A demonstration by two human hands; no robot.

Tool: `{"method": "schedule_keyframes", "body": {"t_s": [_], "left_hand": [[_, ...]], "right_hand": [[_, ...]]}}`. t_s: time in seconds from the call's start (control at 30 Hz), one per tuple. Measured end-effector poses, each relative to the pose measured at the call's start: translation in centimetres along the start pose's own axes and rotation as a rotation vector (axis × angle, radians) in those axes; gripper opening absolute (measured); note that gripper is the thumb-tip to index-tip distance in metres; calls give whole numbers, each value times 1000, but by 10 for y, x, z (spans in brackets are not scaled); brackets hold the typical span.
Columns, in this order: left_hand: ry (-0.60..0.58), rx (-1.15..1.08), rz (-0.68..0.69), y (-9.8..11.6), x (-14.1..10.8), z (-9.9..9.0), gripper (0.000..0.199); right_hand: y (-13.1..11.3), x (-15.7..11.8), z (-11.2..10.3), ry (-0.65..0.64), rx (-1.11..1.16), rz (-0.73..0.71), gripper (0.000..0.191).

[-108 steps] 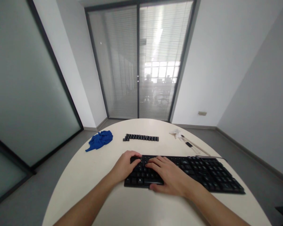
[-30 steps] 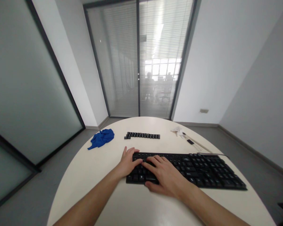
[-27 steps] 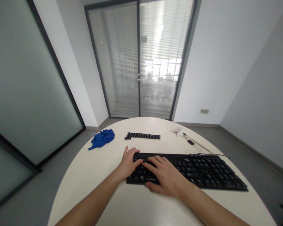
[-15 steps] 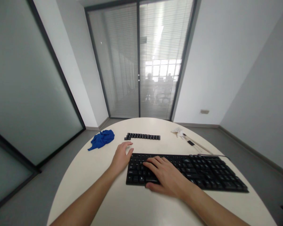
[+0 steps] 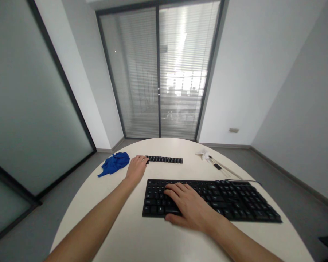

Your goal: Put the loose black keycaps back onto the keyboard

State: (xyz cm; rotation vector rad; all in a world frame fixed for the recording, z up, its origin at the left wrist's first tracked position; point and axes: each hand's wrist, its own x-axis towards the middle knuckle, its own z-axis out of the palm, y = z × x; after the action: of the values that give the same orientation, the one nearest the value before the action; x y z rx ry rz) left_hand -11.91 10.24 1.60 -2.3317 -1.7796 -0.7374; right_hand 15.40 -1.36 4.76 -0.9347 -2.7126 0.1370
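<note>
My left hand (image 5: 137, 169) reaches to the left end of a row of loose black keycaps (image 5: 165, 159). Its fingers are bent and held together, closed over the first keycaps; the thumb and whatever lies between the fingertips are hidden. A black keyboard (image 5: 248, 205) lies near the front of the table. My right hand (image 5: 190, 207) rests on its left half, fingers stretched over the keys and thumb at the front edge, open and holding nothing. The hand covers part of the keys.
A crumpled blue cloth (image 5: 115, 163) lies left of my left hand on the round cream table (image 5: 131, 233). At the back right are a white crumpled piece (image 5: 202, 153), a thin stick-like tool (image 5: 226, 167) and a small black piece with wires (image 5: 217, 166). The keyboard's cable runs behind it.
My left hand has moved away from the keyboard's upper left corner, forward and left to the loose keycaps, and its fingers have closed up. My right hand stays on the keyboard.
</note>
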Motion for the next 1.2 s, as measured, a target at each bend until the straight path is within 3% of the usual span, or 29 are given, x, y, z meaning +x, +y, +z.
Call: {"method": "schedule_keyframes", "body": {"t_s": [0.23, 0.47, 0.63, 0.67, 0.83, 1.2], "left_hand": [[-26, -13, 22, 7, 5, 8, 24], [9, -166, -16, 28, -9, -6, 21], [-12, -367, -64, 45, -41, -23, 17], [-25, -494, -80, 47, -48, -26, 16], [-197, -807, -2, 45, -69, -40, 17], [-340, -663, 81, 40, -65, -54, 16]], "right_hand": [[0, 0, 0, 2, 1, 8, 64], [0, 0, -1, -3, 6, 3, 64], [-1, 2, -1, 6, 10, 8, 62], [-2, 2, -1, 11, 12, 14, 62], [-8, 5, 2, 47, 17, 66, 58], [-10, 9, 6, 76, 23, 102, 61]]}}
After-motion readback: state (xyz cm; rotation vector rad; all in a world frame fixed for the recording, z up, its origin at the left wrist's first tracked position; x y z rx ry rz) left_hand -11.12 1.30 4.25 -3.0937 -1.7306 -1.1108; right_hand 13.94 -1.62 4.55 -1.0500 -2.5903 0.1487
